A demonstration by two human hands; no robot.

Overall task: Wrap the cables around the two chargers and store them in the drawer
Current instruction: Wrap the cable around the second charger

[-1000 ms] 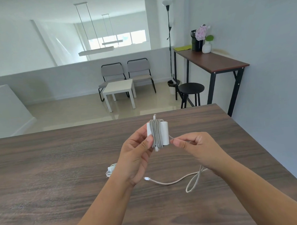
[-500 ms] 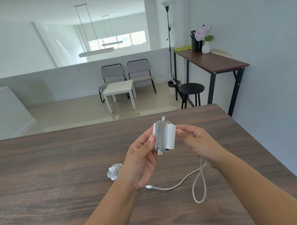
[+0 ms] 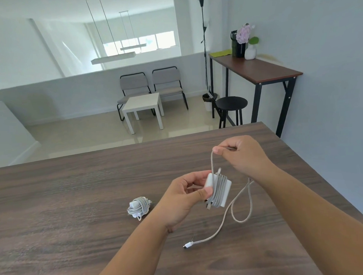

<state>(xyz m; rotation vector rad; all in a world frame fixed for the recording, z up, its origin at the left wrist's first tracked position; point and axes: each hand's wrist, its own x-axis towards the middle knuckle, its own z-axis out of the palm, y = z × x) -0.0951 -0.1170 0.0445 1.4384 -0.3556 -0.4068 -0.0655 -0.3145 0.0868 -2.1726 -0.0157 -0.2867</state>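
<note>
My left hand [image 3: 185,195] grips a white square charger [image 3: 218,190] above the dark wooden table [image 3: 66,213], with several turns of grey braided cable around it. My right hand [image 3: 242,153] pinches that cable [image 3: 212,163] higher up, behind the charger, so the strand runs taut from the block to my fingers. The loose rest of the cable hangs in a loop [image 3: 243,207], and its plug end [image 3: 187,245] lies on the table. A second, smaller charger [image 3: 138,207] with its cable wound around it lies on the table left of my left hand. No drawer is in view.
The table's far edge [image 3: 176,136] and right edge [image 3: 313,174] drop off to the floor. Beyond stand a black stool [image 3: 231,102], a high desk [image 3: 256,69] by the wall, a white side table [image 3: 143,103] and two chairs.
My right hand has lifted up and away from the charger, drawing the cable taut above it. My left hand has tilted the charger. The view has shifted and shows the second charger fully.
</note>
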